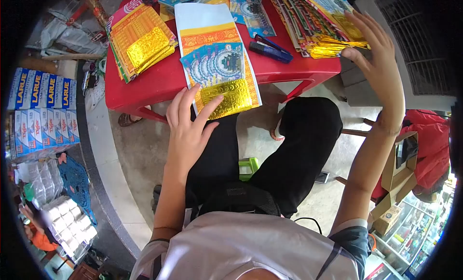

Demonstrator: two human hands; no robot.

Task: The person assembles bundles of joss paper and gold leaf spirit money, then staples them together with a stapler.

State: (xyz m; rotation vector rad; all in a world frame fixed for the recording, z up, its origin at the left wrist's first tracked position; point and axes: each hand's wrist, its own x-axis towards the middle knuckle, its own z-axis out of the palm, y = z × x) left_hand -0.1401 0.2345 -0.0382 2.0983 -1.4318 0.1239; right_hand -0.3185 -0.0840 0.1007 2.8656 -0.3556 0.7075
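Observation:
My left hand [190, 113] rests with fingers spread at the lower left of a gold foil sheet [229, 97]. That foil lies over a fan of blue printed papers [212, 63], on a white, orange and yellow sheet [205, 19] whose near end overhangs the table edge. My right hand [376, 53] is raised with fingers apart beside a thick stack of colourful papers [308, 24] with gold foil ends, and nothing shows in its grasp. Between the fan and the stack lies a dark blue stapler [271, 49].
The red plastic table [125, 94] also bears a stack of orange papers with gold foil [144, 43] at its left. Below are my knees [308, 121] and a green stool [248, 168]. Beer cartons [43, 89] stand far left; an open cardboard box [400, 169] is at right.

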